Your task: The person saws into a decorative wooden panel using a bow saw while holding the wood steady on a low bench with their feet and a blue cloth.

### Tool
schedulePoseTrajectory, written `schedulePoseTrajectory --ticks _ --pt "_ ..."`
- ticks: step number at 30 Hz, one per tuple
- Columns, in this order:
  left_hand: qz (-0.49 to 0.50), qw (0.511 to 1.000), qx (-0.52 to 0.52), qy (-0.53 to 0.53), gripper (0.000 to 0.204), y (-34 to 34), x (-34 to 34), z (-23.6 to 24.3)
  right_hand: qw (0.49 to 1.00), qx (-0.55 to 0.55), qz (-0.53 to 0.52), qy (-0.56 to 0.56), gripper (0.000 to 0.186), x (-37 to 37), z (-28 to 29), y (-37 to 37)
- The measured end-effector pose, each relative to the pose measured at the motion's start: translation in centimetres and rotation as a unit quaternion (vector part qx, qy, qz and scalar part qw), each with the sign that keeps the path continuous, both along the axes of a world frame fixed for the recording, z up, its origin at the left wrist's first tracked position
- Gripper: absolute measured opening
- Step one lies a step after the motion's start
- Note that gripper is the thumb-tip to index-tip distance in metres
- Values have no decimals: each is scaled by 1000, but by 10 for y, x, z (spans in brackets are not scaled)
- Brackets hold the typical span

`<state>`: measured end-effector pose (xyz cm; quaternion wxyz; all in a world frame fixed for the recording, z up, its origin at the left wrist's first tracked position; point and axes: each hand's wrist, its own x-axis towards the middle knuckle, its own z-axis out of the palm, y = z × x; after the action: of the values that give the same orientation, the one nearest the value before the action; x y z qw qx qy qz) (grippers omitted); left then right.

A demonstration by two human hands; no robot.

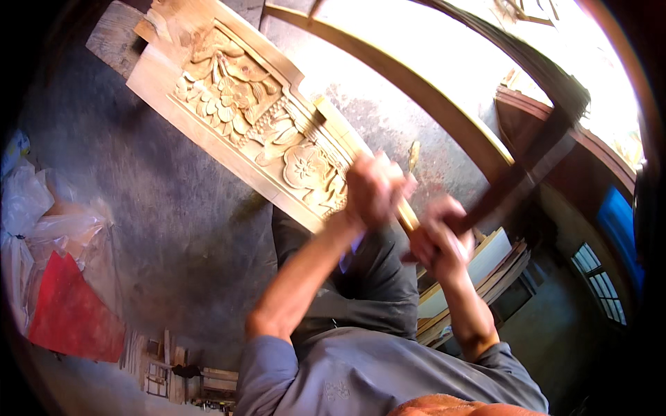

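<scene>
A pale wooden board (149, 76) with flowers and leaves carved in relief runs slantwise from the upper left to my lap. My left hand (377, 191), blurred, is curled over the board's near end; what lies inside its fingers is hidden. Close on its right, my right hand (442, 239) grips the dark end bar of a large wooden frame saw (517, 177). The saw's light stretcher and dark twisted cord reach away to the upper left. I cannot make out its blade. Between my hands shows a narrow pale wooden strip (408, 216).
A rough wooden block (116, 38) sits at the board's far end. A small wooden piece (414, 157) lies on the floor beyond my hands. Stacked planks (503, 267) stand to the right. Clear plastic wrapping (66, 229) and a red sheet (73, 312) are at the left.
</scene>
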<state>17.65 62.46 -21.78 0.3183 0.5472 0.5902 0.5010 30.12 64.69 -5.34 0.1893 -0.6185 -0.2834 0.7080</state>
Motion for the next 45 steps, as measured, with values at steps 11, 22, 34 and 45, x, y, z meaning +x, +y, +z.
schedulePoseTrajectory --ticks 11,22,34,45 --pt "-28 999 -10 -32 25 -15 21 51 1000 -4 -16 1 13 24 51 -13" --pt "-37 996 24 -80 38 -49 77 155 998 38 57 15 36 83 125 -35" --pt "-18 998 -1 68 30 6 -17 -31 997 34 -3 68 14 -16 -55 15" --pt "-1 997 40 -59 32 -50 90 110 1000 30 -1 5 23 86 110 -43"
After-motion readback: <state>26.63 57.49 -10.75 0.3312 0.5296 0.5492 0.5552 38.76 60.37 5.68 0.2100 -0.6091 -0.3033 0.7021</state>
